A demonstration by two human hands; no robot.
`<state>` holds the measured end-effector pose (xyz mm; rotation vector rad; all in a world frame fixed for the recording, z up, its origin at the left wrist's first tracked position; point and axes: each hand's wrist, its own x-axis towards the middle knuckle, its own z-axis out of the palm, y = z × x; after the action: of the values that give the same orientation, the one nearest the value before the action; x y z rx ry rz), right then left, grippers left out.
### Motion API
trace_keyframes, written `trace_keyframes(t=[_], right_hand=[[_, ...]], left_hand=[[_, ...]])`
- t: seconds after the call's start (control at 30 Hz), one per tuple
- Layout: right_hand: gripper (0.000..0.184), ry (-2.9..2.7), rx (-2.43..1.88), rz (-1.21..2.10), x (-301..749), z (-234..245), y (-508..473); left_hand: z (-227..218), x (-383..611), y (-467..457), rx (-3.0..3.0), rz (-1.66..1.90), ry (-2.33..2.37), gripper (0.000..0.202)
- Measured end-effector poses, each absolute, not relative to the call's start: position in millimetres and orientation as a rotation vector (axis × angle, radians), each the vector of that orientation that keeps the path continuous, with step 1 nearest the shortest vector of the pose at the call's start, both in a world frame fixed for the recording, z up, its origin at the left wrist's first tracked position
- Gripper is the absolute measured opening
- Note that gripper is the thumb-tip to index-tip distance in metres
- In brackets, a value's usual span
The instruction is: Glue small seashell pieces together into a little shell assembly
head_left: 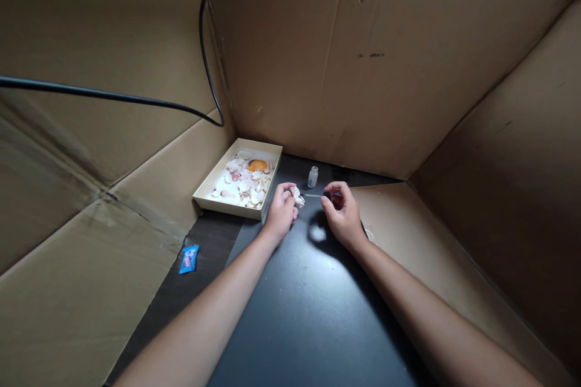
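Observation:
My left hand [282, 211] is closed around a small speckled, brown-and-white seashell [297, 196], which shows past the fingertips. My right hand [341, 211] pinches the black cap of a thin pale-stemmed applicator [313, 196]. Its stem points left, with the tip at or very near the shell; whether they touch I cannot tell. Just beyond both hands stands a small clear glass bottle [313, 178], upright and uncapped. To the left of my left hand is a shallow cream box [229, 208] holding several pale seashells [245, 186] and one orange shell [257, 165].
Under my hands lies a dark grey mat [290, 314]. A blue wrapped packet [189, 259] rests on the dark table at left. Cardboard walls [385, 84] enclose the space, and a black cable [136, 98] hangs at upper left. A clear round object [370, 234] is partly hidden by my right wrist.

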<state>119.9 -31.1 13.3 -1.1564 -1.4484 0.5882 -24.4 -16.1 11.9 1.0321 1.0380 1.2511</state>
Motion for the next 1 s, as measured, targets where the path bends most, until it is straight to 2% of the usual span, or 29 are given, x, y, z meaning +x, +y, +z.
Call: trace_keyframes(t=[1.0], right_hand=[[0.010,-1.489,-1.098,0.665,124.3,9.7,-31.7]], left_hand=[[18.1,-27.2,-20.2,0.960,1.186,0.946,0.034]])
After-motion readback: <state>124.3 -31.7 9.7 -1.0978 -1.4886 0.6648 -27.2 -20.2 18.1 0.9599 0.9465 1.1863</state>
